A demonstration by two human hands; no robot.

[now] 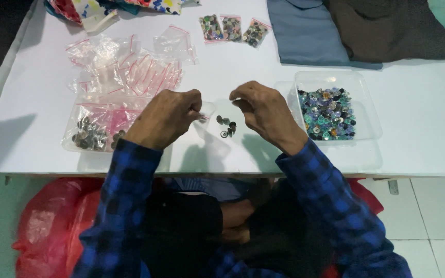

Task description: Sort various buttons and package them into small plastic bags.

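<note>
the left hand (pixel 167 117) was pinched shut on a small clear bag (pixel 205 110), holding it just above the white worktop (pixel 428 128). the right hand (pixel 263 110) hovered close by with fingers curled together, can't tell if it gripped anything. a few loose metal buttons (pixel 226 127) sat on the worktop between the hands. right of them was a clear tray (pixel 366 103) full of colourful buttons, and left was another tray (pixel 73 144) with metal buttons and pink-edged bags.
</note>
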